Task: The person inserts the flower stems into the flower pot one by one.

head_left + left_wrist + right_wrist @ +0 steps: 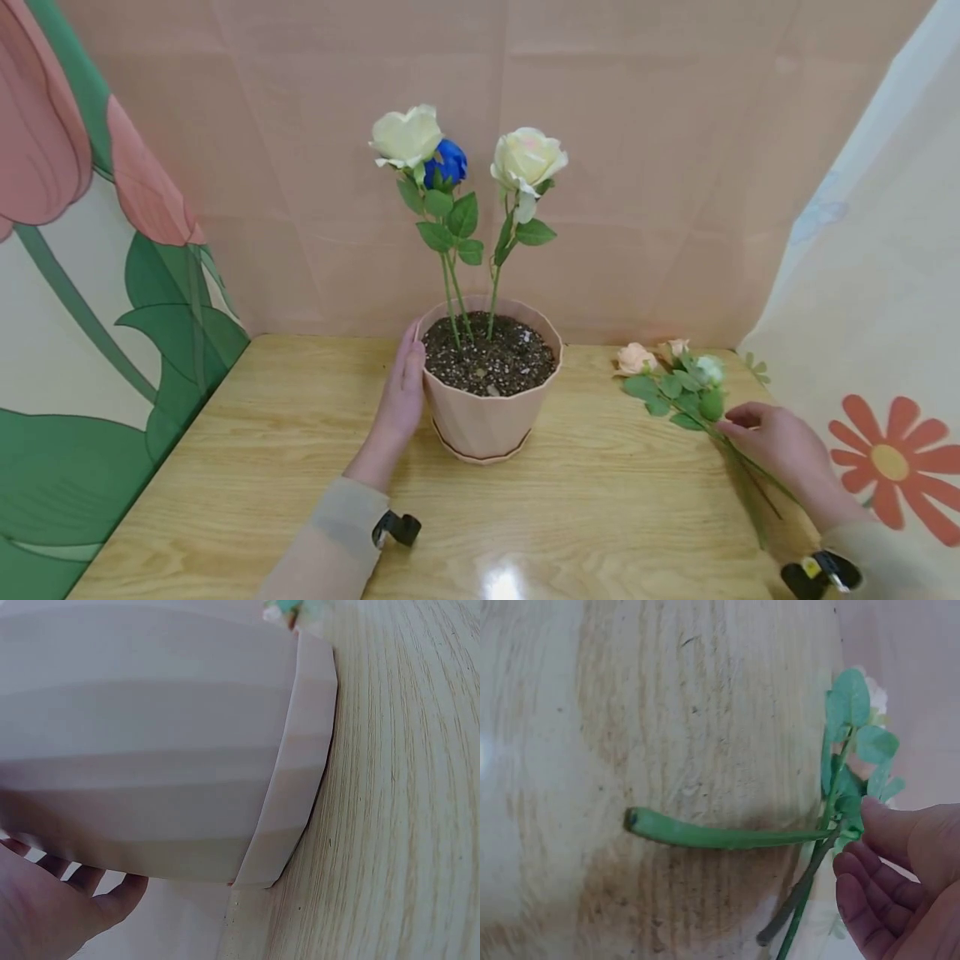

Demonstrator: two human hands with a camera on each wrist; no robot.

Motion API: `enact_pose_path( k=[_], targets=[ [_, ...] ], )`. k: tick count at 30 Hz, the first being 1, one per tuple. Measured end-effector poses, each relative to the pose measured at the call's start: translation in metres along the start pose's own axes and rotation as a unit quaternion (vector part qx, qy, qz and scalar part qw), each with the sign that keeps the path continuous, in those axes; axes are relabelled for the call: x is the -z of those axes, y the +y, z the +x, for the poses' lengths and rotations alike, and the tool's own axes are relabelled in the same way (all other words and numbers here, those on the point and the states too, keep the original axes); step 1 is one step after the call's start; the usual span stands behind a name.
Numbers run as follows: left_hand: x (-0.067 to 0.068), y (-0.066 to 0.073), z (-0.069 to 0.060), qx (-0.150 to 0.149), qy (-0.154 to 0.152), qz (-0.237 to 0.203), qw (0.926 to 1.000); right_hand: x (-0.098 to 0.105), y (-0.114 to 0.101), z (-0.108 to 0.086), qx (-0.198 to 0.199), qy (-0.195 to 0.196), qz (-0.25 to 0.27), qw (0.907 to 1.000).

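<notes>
Right hand (783,446): thumb and fingers narrowed, pinching green stems of loose bunch of leafy peach and pale-mint artificial roses (671,385) on light wood-grain table (225,467), right of pot. Left hand (402,387): fingers extended, resting against side of pink faceted pot (487,417) on matching saucer (483,458). Dark speckled soil (495,362) fills pot; two cream roses (528,158) and one deep-blue bloom (448,162) stand in it, apparently completed portion. Bunch outside pot, apparently remaining portion. Behind: pink cloth backdrop (637,167).
</notes>
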State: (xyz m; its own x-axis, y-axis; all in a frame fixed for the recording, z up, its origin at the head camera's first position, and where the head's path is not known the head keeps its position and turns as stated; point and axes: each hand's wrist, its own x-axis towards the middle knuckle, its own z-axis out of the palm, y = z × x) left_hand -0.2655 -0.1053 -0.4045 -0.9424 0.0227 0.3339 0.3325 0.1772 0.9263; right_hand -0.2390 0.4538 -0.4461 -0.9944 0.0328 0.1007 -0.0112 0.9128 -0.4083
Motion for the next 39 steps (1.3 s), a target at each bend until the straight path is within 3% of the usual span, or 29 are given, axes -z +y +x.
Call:
enact_pose_path(
  k=[11, 22, 39],
  targets=[
    [0.0011, 0.001, -0.0003, 0.005, 0.004, 0.006, 1.0, -0.0077, 0.0108, 0.0072, -0.026, -0.01, -0.014, 0.9995],
    [0.0003, 0.0012, -0.0001, -0.008, 0.005, -0.001, 1.0, -0.0066, 0.0054, 0.0086, -0.018, -0.027, -0.001, 0.9995],
    [-0.0003, 0.0048, -0.0023, 0.011, 0.002, 0.003, 0.9999, -0.0024, 0.0026, 0.0041, 0.004, 0.004, -0.003, 1.0]
  ],
)
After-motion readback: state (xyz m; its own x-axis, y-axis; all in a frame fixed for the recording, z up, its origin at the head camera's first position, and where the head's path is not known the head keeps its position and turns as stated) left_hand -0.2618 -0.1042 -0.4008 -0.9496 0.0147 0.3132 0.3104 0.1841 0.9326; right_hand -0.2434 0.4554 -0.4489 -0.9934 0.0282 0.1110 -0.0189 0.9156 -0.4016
